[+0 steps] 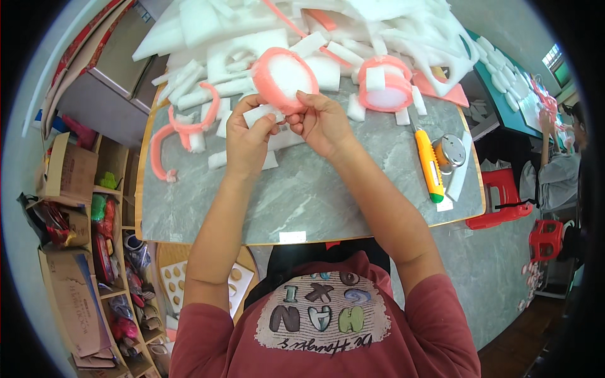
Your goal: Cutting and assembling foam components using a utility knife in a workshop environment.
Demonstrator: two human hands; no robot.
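My right hand pinches the lower edge of a white foam oval with a pink foam band around its rim. Beside it, my left hand is closed on a small white foam piece between thumb and fingers. The fingers of both hands nearly meet just below the oval. On the table to the right lies a similar pink-banded foam piece with small white blocks against it. Curved pink foam strips lie left of my hands.
White foam sheets and offcuts heap up at the table's far side. An orange utility knife and a metal tin stand near the right edge. Cluttered shelves flank the left. Another person works at a teal table.
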